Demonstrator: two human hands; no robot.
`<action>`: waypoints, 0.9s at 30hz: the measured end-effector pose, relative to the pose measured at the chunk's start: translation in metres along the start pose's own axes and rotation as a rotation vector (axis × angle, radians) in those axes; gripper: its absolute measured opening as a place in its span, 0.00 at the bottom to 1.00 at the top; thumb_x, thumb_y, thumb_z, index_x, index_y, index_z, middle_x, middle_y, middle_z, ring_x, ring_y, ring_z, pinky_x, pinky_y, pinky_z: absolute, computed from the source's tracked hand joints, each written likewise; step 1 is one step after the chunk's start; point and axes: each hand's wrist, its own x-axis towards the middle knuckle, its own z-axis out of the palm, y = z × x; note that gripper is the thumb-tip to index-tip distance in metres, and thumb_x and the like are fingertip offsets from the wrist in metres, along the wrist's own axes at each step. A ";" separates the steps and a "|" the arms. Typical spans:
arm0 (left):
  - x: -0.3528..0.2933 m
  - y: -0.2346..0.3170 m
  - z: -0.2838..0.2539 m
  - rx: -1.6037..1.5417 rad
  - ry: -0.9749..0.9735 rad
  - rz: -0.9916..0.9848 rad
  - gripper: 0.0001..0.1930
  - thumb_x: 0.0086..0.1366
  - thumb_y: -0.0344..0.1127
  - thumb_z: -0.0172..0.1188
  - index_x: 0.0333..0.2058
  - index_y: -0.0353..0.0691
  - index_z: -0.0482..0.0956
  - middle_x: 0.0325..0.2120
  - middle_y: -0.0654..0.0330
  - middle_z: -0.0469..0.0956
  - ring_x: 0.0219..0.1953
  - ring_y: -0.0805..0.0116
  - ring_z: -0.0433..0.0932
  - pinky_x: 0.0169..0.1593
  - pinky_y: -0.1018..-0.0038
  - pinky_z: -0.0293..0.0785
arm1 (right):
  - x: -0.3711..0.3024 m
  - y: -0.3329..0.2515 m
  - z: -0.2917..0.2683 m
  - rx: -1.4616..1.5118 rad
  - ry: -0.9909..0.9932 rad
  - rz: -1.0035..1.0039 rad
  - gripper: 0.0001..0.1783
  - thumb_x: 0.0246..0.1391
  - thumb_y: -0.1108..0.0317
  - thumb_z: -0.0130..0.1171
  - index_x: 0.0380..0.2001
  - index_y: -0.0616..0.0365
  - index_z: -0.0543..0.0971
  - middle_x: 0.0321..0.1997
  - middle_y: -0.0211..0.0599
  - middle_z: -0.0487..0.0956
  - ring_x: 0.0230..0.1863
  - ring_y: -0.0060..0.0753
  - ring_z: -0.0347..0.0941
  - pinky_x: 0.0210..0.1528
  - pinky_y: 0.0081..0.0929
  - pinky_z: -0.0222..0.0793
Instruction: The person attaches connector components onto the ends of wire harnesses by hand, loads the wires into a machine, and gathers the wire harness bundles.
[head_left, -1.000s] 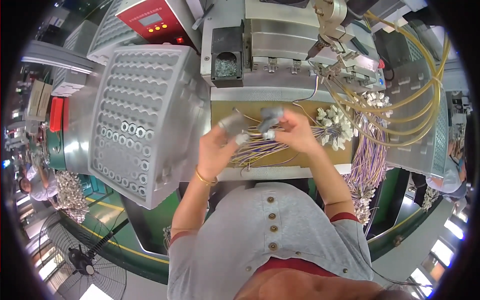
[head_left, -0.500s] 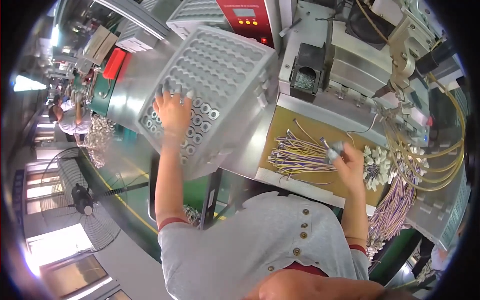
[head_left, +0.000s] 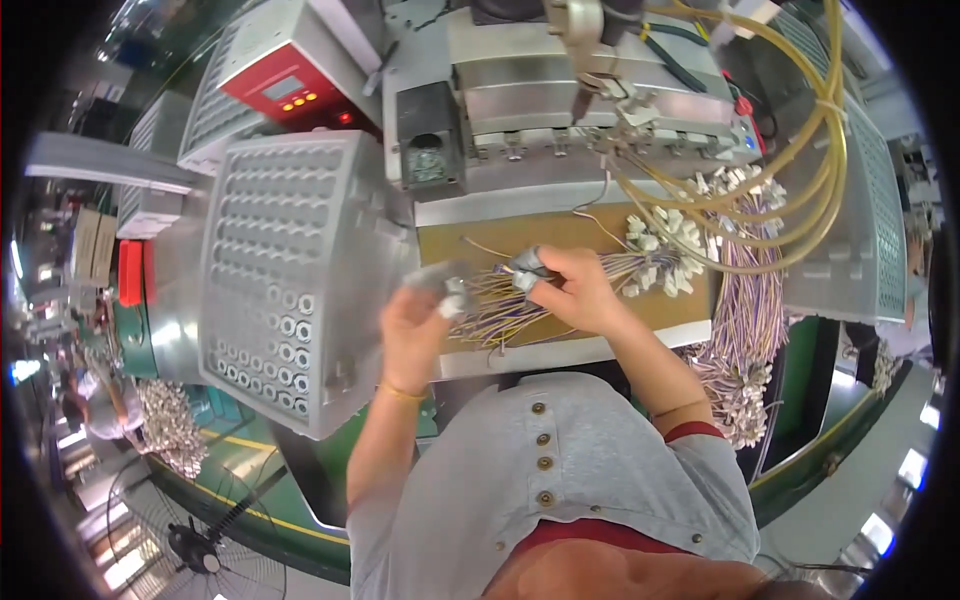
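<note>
My right hand [head_left: 575, 295], with grey covers on thumb and finger, is closed in a pinch on the end of a thin wire lead [head_left: 506, 268]. Under it, a bundle of yellow and purple wire leads [head_left: 490, 318] lies on a brown board [head_left: 447, 240]. Close to its left is my left hand [head_left: 415, 325], blurred, its covered fingertips drawn together; what they hold, if anything, I cannot make out. Farther left stands a grey plastic tray [head_left: 335, 285] with rows of round pockets. Metal rings [head_left: 287, 327] fill several of its nearer pockets.
Beyond the board is a metal bench machine [head_left: 530, 95] with a black box of shiny bits [head_left: 428, 160] at its left. Yellowish tubes [head_left: 825, 150] loop down on the right, near white connectors [head_left: 665, 250]. A red-fronted control box [head_left: 295, 90] stands behind the tray.
My left hand has left the tray and come right, beside my right hand over the wire leads. The view has swung right. My right hand still pinches at a lead.
</note>
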 end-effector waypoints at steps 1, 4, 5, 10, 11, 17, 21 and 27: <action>0.002 -0.006 0.014 -0.050 -0.057 -0.052 0.18 0.54 0.25 0.54 0.45 0.31 0.66 0.36 0.56 0.73 0.30 0.73 0.73 0.29 0.81 0.70 | -0.001 0.001 -0.001 0.003 0.000 0.032 0.06 0.41 0.76 0.54 0.27 0.64 0.73 0.17 0.28 0.70 0.18 0.13 0.62 0.20 0.14 0.60; 0.005 -0.013 0.036 -0.136 -0.144 -0.113 0.19 0.53 0.25 0.55 0.46 0.31 0.66 0.37 0.55 0.73 0.30 0.73 0.73 0.27 0.82 0.70 | -0.003 -0.001 -0.009 0.105 0.022 0.001 0.04 0.40 0.76 0.55 0.24 0.64 0.72 0.16 0.28 0.70 0.18 0.12 0.61 0.19 0.14 0.59; 0.005 -0.013 0.040 -0.166 -0.160 -0.116 0.20 0.53 0.26 0.56 0.46 0.30 0.66 0.37 0.55 0.73 0.31 0.73 0.73 0.27 0.82 0.70 | -0.005 0.001 -0.010 0.101 0.031 0.008 0.04 0.40 0.76 0.55 0.24 0.64 0.72 0.16 0.28 0.70 0.18 0.12 0.61 0.19 0.14 0.59; 0.003 -0.013 0.048 -0.159 -0.178 -0.089 0.20 0.53 0.25 0.56 0.46 0.29 0.66 0.39 0.54 0.72 0.34 0.72 0.73 0.27 0.82 0.71 | -0.007 -0.001 -0.013 0.139 0.025 0.037 0.04 0.38 0.76 0.55 0.20 0.63 0.71 0.14 0.29 0.69 0.17 0.12 0.61 0.18 0.15 0.58; 0.002 -0.013 0.049 -0.172 -0.180 -0.059 0.19 0.53 0.24 0.56 0.45 0.29 0.66 0.39 0.54 0.72 0.35 0.72 0.73 0.28 0.82 0.71 | -0.008 0.001 -0.012 0.139 0.025 0.038 0.04 0.38 0.76 0.55 0.20 0.63 0.71 0.14 0.29 0.69 0.17 0.12 0.61 0.18 0.15 0.58; 0.000 -0.009 0.052 -0.055 -0.200 0.110 0.16 0.53 0.21 0.56 0.42 0.28 0.70 0.36 0.58 0.73 0.32 0.75 0.72 0.32 0.81 0.71 | -0.005 -0.002 -0.019 -0.056 -0.007 -0.168 0.06 0.35 0.77 0.54 0.17 0.63 0.68 0.11 0.30 0.65 0.15 0.12 0.58 0.14 0.17 0.54; 0.003 -0.010 0.055 -0.009 -0.149 0.046 0.14 0.52 0.21 0.55 0.40 0.29 0.71 0.36 0.58 0.73 0.30 0.76 0.72 0.31 0.82 0.70 | -0.007 -0.004 -0.014 0.002 -0.060 -0.062 0.06 0.35 0.77 0.54 0.17 0.63 0.67 0.11 0.31 0.65 0.16 0.11 0.59 0.15 0.18 0.54; 0.016 -0.016 0.055 -0.431 -0.182 -0.173 0.14 0.57 0.29 0.50 0.42 0.31 0.69 0.32 0.58 0.74 0.30 0.72 0.73 0.29 0.80 0.69 | -0.007 -0.009 -0.010 0.174 0.047 0.130 0.03 0.39 0.75 0.52 0.21 0.64 0.70 0.14 0.28 0.69 0.19 0.10 0.61 0.19 0.15 0.57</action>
